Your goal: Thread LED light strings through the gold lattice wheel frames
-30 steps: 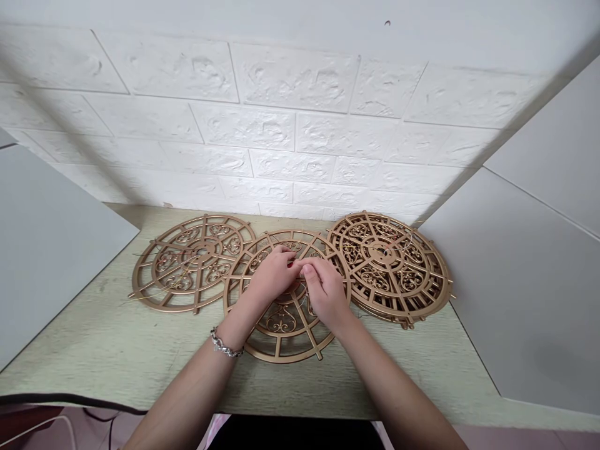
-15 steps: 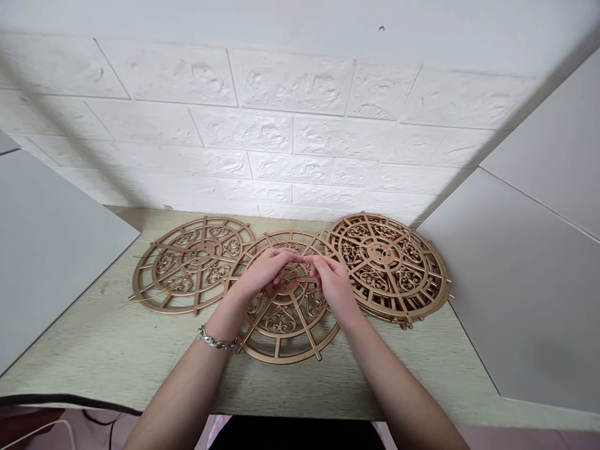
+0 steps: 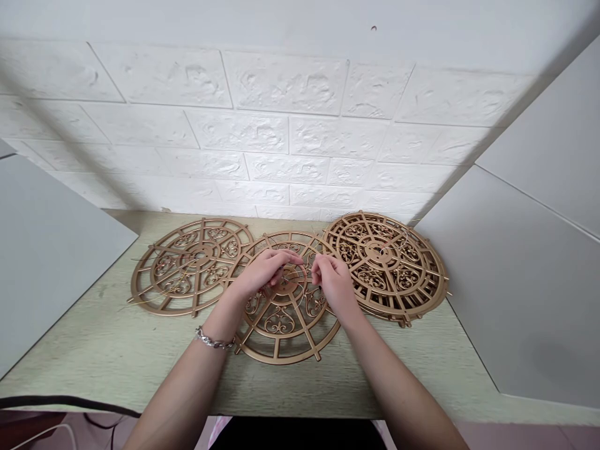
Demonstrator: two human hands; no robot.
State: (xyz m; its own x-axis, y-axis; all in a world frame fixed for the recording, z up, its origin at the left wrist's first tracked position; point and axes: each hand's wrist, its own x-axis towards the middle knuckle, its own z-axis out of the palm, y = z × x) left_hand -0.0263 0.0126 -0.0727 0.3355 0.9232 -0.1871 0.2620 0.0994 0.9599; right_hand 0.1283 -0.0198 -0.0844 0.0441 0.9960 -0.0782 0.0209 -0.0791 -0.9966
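Note:
A round gold openwork panel (image 3: 276, 360), shaped like a clock face with scrollwork, lies flat in front of me. My left hand (image 3: 267, 270) is over its centre, fingers bent and drawn together at a thin reddish wire (image 3: 305, 271). Just to the right, my right hand (image 3: 332, 280) is closed in a pinch at about the same height. A small gap separates the fingertips of the two hands. The wire is very fine, and its ends are hidden among the fingers. Both hands partly cover the panel's middle and upper part.
Another gold panel (image 3: 140, 299) with thin wires lies on the left. On the right is a stack of similar panels (image 3: 440, 275), with loose wires on top. A white brick-pattern wall (image 3: 262, 134) stands behind the pale green tabletop (image 3: 164, 356); grey boards (image 3: 529, 300) flank it.
My hands, with fingertips meeting before, are now slightly apart. The right fingers have drawn back a little and curled in. The left hand has barely moved, and the view has shifted slightly.

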